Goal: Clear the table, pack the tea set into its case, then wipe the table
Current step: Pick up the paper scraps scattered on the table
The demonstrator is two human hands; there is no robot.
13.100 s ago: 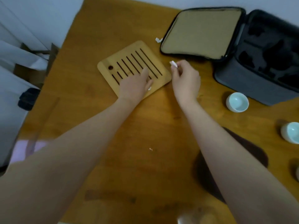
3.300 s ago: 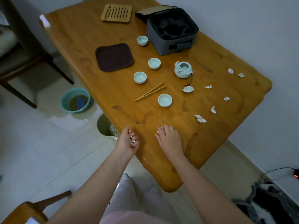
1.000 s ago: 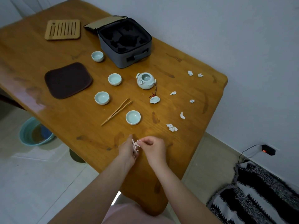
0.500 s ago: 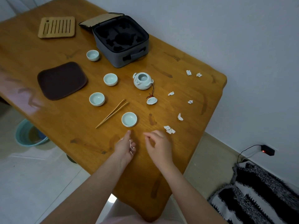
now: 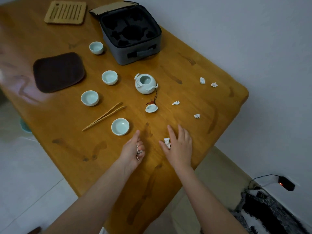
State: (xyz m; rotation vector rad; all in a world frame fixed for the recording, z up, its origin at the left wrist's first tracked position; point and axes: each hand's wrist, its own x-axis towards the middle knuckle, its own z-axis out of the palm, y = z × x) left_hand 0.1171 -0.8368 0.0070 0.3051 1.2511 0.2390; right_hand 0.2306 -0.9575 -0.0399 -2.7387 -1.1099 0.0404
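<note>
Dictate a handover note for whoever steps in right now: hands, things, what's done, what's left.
Left hand grips a wad of white paper scraps. Right hand lies open over another crumpled scrap. Four more scraps lie loose on the table. Pale green teapot, its lid, four matching cups, bamboo tongs and slatted bamboo tray sit outside the open grey case, foam slots empty. Done: some scraps gathered. Left: remaining scraps, packing, wiping with the brown cloth.

This is looking like a room in a home: a teapot [image 5: 146, 84] and cups [image 5: 109, 77] are sitting on a wooden table [image 5: 194, 65] beyond the right hand [image 5: 179, 146], and a patterned rug [image 5: 270, 215] is lying to its right.
</note>
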